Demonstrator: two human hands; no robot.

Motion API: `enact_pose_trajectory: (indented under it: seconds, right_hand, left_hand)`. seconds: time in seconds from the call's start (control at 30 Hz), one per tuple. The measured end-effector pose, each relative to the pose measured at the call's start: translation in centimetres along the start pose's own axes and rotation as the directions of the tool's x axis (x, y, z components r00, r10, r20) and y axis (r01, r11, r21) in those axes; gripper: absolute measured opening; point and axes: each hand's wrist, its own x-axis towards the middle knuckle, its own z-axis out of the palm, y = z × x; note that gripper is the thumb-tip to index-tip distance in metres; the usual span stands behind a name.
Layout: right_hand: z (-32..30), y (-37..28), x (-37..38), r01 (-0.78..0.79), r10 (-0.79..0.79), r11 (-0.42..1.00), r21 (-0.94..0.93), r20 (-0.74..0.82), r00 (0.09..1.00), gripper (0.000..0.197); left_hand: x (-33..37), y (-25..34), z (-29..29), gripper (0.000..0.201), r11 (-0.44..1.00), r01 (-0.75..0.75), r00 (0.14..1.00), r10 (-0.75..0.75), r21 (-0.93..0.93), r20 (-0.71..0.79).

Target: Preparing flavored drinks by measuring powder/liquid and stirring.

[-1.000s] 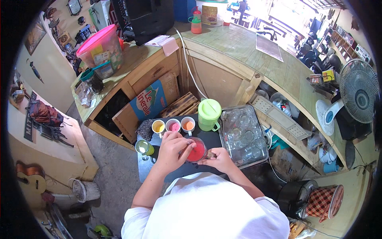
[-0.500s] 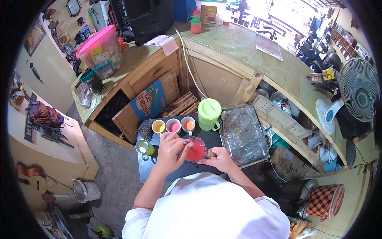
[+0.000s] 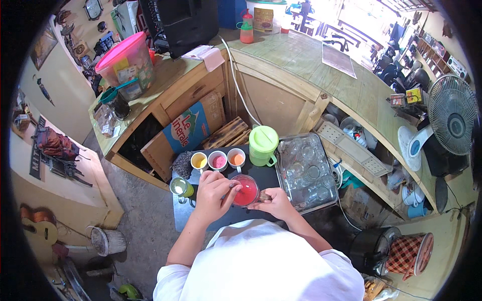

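Between left hand point(image 3: 213, 191) and right hand point(image 3: 274, 200), pinched a thin utensil point(image 3: 240, 186) with the former and gripped a red-filled glass mug point(image 3: 246, 202) with the latter, apparently past filling, not done stirring.

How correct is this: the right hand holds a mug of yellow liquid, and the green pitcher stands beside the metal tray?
The colour is wrong: the head view shows red liquid in the mug the right hand holds. The rest stands.

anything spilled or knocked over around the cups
Nothing stands out: no spill shows, the three white cups stand upright in a row beside the lidded green pitcher, and the red drink sits inside the glass mug.
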Motion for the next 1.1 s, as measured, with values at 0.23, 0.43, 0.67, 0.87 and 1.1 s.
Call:
enact_pose_trajectory:
  seconds: [0.23,0.43,0.67,0.87,1.1]
  right_hand:
    - [0.3,-1.9,0.0,0.017,-0.016,1.0,-0.004,0.017,1.0,0.015]
    - [0.3,-0.8,0.1,0.049,-0.048,0.998,-0.026,0.011,0.999,0.021]
    - [0.6,-1.7,0.6,-0.008,0.008,1.0,-0.016,0.023,1.0,0.019]
    - [0.8,-1.3,0.9,-0.042,0.043,0.999,-0.026,0.015,0.999,0.017]
    - [1.4,-0.8,1.2,-0.04,0.041,0.999,-0.011,0.049,0.998,0.028]
  left_hand:
    - [0.3,0.3,-0.4,0.008,0.985,-0.059,0.998,0.062,0.162,-0.014]
    - [0.2,0.2,-0.5,0.009,0.999,0.009,0.994,-0.012,0.034,0.104]
    - [0.3,-0.1,-0.3,0.009,1.0,0.013,0.999,-0.014,0.016,0.03]
    - [-0.4,-0.8,-0.7,0.007,0.996,0.026,0.999,-0.028,0.08,0.024]
    - [-0.9,-0.6,-0.8,0.005,0.997,0.068,0.997,-0.067,-0.032,0.039]
